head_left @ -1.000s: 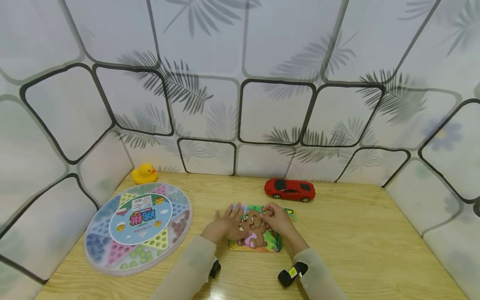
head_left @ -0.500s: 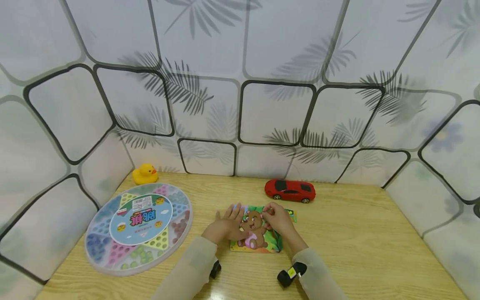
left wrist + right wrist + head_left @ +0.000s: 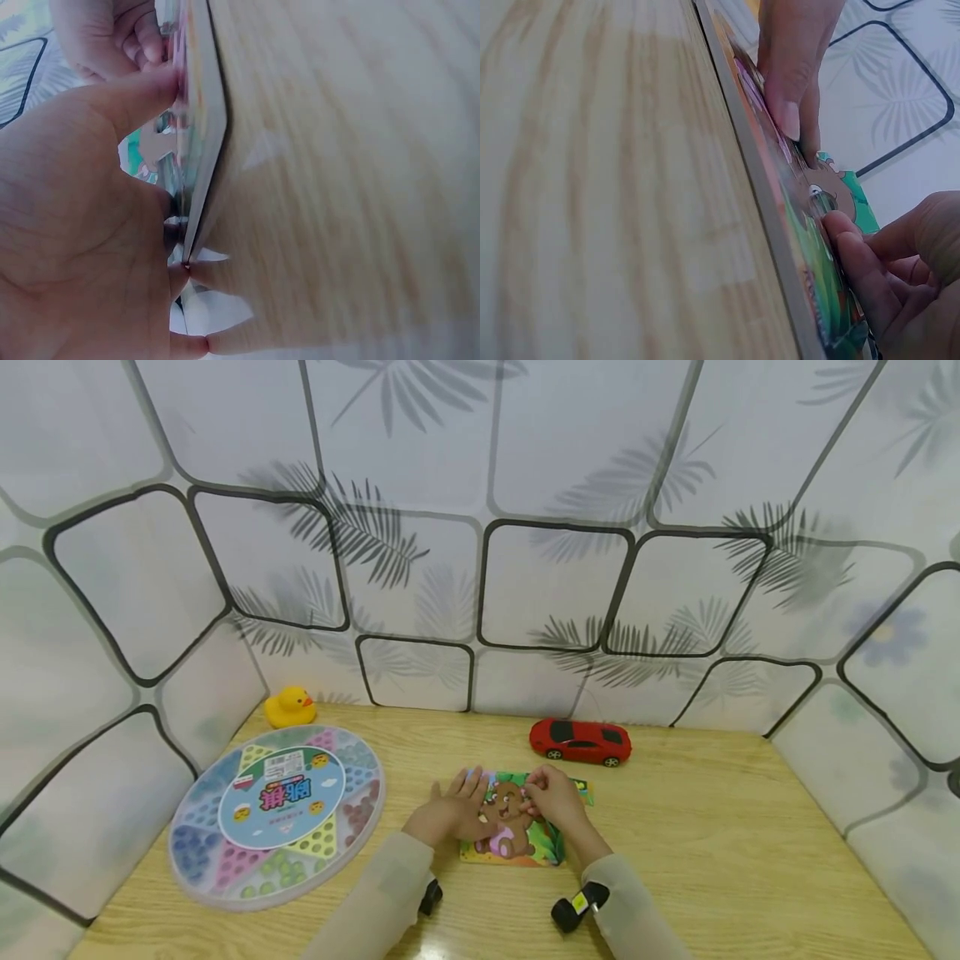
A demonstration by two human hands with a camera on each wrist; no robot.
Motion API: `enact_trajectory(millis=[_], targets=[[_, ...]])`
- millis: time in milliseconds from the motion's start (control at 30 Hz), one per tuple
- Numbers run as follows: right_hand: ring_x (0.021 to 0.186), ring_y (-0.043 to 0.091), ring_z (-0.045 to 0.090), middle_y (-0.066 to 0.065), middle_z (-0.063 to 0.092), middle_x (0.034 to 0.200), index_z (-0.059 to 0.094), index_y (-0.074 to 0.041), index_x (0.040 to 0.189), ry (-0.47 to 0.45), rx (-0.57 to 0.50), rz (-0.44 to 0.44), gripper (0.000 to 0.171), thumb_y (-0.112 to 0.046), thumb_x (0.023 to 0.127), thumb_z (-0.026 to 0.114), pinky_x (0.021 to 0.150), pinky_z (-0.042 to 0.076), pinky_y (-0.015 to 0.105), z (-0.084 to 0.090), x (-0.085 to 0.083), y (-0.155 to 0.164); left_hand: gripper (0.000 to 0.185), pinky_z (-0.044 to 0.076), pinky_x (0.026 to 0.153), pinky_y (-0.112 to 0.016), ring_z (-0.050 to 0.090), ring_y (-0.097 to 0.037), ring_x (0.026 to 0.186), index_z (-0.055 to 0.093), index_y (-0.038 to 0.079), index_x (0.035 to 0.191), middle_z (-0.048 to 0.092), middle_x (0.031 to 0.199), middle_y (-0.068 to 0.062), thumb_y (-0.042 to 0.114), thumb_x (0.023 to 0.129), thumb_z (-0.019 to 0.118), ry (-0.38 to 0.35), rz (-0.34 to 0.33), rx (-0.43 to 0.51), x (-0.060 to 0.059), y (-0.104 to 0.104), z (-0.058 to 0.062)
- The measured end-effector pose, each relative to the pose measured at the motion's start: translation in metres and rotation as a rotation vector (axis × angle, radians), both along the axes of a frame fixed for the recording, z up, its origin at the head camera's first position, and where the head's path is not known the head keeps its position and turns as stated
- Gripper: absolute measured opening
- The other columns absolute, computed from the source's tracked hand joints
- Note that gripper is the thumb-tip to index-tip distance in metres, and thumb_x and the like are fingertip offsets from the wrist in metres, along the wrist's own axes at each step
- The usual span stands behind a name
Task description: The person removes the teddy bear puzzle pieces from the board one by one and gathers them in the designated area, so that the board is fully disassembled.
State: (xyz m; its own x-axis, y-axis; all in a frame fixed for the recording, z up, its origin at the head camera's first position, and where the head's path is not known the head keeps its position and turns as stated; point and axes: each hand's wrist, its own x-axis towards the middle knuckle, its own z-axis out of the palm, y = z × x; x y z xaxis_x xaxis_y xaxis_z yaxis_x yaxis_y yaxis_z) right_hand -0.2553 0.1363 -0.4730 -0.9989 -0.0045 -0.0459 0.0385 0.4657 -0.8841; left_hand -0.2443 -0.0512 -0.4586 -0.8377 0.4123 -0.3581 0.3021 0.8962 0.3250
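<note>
A bear picture puzzle board (image 3: 517, 852) lies on the table before me in the head view. My left hand (image 3: 450, 814) rests flat on its left side, fingers spread, thumb stretched over the bear. In the left wrist view, that hand's thumb (image 3: 150, 97) touches the board (image 3: 206, 127). On the upper right, my right hand (image 3: 555, 797) pinches a puzzle piece by the bear's ear with thumb and curled fingers. A brown and green puzzle piece (image 3: 836, 191) with the bear's eye appears tilted up from the board in the right wrist view; its gripped edge is partly hidden.
A red toy car (image 3: 581, 742) stands behind the puzzle. To the left lies a round Chinese checkers set (image 3: 356, 868) with a clear cover, and a yellow rubber duck (image 3: 290, 707) sits behind it. Patterned cloth walls (image 3: 555, 585) enclose the wooden table (image 3: 720, 827).
Both hands stay nearly in place. The right wrist with its strap camera has shifted very slightly to the left, its fingers still by the bear's ear.
</note>
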Motion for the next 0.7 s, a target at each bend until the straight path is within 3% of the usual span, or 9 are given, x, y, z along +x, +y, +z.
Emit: enact_trajectory(millis=[133, 367, 700], targets=[[0.056, 0.012, 0.065, 0.007, 0.061, 0.072, 0.057, -0.001, 0.087, 0.011, 0.009, 0.011, 0.004, -0.002, 0.091, 0.058, 0.049, 0.052, 0.026, 0.002, 0.000, -0.001, 0.086, 0.009, 0.109, -0.062, 0.003, -0.026, 0.145, 0.015, 0.009, 0.152, 0.006, 0.159, -0.007, 0.052, 0.090, 0.055, 0.028, -0.057, 0.025, 0.001, -0.008, 0.009], [0.054, 0.010, 0.063, 0.006, 0.060, 0.071, 0.057, -0.002, 0.086, 0.005, 0.037, 0.003, 0.005, -0.003, 0.091, 0.058, 0.048, 0.051, 0.025, 0.001, 0.001, 0.002, 0.081, 0.014, 0.112, -0.053, 0.010, -0.027, 0.144, 0.023, 0.003, 0.149, 0.009, 0.158, -0.011, 0.035, 0.089, 0.065, 0.008, -0.152, 0.180, -0.009, -0.031, 0.009], [0.054, 0.011, 0.063, 0.007, 0.061, 0.072, 0.059, 0.001, 0.089, 0.005, 0.020, -0.004, 0.004, -0.003, 0.090, 0.060, 0.047, 0.051, 0.026, -0.001, 0.001, 0.001, 0.080, 0.017, 0.112, -0.052, 0.015, -0.031, 0.143, 0.025, 0.003, 0.149, 0.011, 0.157, -0.013, 0.033, 0.087, 0.067, 0.001, -0.144, 0.228, -0.009, -0.037, 0.007]])
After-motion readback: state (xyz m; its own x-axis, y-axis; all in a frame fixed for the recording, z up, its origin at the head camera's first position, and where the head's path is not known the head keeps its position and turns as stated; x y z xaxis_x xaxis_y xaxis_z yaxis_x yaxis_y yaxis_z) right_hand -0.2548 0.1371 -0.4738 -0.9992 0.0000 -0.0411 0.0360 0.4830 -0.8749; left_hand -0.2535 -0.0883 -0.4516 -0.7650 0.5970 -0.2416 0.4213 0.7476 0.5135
